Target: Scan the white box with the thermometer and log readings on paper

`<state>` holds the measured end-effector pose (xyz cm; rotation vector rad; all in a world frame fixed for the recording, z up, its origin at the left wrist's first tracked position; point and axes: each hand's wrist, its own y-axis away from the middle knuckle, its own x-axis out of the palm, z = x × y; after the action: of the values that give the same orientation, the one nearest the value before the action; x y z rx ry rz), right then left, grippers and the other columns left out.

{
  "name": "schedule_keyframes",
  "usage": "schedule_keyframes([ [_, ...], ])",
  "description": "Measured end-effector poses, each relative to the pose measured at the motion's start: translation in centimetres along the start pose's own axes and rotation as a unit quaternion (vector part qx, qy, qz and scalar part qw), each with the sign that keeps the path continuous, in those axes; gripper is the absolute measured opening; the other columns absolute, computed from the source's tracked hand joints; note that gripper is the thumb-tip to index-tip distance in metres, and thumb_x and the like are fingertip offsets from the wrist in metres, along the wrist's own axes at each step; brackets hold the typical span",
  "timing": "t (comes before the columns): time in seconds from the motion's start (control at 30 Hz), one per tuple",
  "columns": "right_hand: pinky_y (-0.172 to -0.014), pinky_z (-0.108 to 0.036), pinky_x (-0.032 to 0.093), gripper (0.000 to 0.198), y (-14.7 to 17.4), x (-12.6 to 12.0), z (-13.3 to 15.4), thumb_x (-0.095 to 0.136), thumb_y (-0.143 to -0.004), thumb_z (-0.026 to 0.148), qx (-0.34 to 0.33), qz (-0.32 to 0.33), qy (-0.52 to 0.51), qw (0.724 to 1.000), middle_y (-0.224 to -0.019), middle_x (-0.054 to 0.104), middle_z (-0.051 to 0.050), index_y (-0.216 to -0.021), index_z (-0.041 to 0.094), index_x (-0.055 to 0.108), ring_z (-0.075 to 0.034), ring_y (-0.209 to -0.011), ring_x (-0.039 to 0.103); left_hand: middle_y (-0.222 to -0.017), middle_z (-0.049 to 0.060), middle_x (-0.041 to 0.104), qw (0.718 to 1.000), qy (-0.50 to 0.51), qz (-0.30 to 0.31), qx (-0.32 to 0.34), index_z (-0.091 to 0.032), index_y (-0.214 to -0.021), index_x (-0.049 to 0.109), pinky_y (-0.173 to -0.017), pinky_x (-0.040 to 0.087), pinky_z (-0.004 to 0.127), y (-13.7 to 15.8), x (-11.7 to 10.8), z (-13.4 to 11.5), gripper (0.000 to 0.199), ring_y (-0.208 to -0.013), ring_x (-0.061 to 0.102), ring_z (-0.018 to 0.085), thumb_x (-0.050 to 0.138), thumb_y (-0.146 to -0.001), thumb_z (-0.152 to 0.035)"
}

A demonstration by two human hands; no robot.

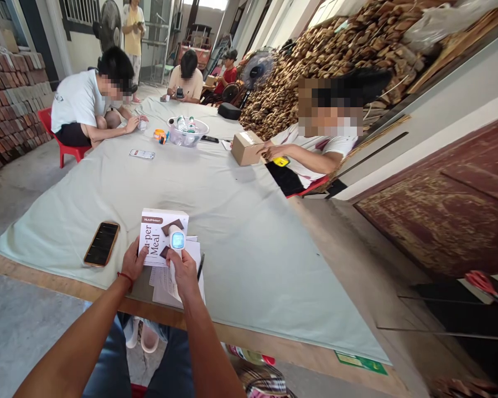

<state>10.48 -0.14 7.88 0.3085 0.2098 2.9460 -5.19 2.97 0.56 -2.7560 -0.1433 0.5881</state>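
Observation:
My left hand (133,260) grips the left side of a white box (162,217) printed "NutriMotion" and "Meal", with brown squares pictured on it. In my right hand (185,273) is a white infrared thermometer (177,231) with a lit blue display, its head in front of the box's face. Several written paper sheets (162,286) lie under my hands, close to the table's near edge. A dark pen (201,266) rests on the sheets, just right of my right hand. Left of the box, a phone in an orange case (102,244) lies with its screen up.
A pale cloth covers the table (249,254). Farther back stand a clear plastic basin (187,134) of bottles, a white phone (141,154), an orange tape roll (161,135) and a cardboard box (247,148). People sit along both sides and at the far end.

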Motion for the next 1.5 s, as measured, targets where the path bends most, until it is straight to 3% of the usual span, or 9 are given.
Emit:
schedule_keyframes([
  [0.93,-0.057,-0.026,0.033,0.037,1.0,-0.8,-0.2,0.066,-0.071,0.052,0.01,0.02,-0.024,0.999,-0.056,0.048,0.004,-0.059,0.02,0.05,-0.011,-0.058,0.04,-0.111,0.012,0.068,1.0,0.008,-0.002,-0.012,-0.018,-0.121,0.058,-0.091,0.049,0.043,-0.1,-0.2,-0.2,0.051,-0.102,0.063,0.028,0.046,-0.091,-0.057],
  [1.1,-0.056,-0.026,0.033,0.037,3.1,-3.3,0.2,0.066,-0.069,0.053,0.031,0.004,0.014,0.999,-0.056,0.05,0.004,-0.061,0.021,0.053,-0.012,-0.056,0.042,-0.115,0.012,0.068,0.999,0.034,0.009,-0.031,-0.016,-0.123,0.057,-0.092,0.049,0.042,-0.2,-0.4,-0.3,0.056,-0.104,0.063,0.028,0.05,-0.088,-0.059],
  [1.3,-0.058,-0.026,0.033,0.032,5.8,-7.6,-0.1,0.065,-0.068,0.05,0.042,-0.074,0.066,0.994,-0.058,0.05,0.004,-0.061,0.02,0.055,-0.012,-0.058,0.042,-0.12,0.014,0.067,0.995,0.062,0.014,-0.075,-0.013,-0.125,0.057,-0.095,0.049,0.045,-0.6,-0.6,-0.5,0.072,-0.109,0.063,0.032,0.058,-0.079,-0.068],
  [1.5,-0.056,-0.026,0.033,0.033,7.3,-10.1,-0.9,0.063,-0.067,0.051,0.069,-0.111,0.058,0.99,-0.056,0.049,0.004,-0.06,0.021,0.053,-0.012,-0.056,0.041,-0.11,0.014,0.072,0.968,0.17,0.101,-0.158,-0.014,-0.115,0.06,-0.092,0.053,0.047,-2.2,-1.9,-1.6,0.079,-0.103,0.066,0.033,0.083,-0.055,-0.061],
])
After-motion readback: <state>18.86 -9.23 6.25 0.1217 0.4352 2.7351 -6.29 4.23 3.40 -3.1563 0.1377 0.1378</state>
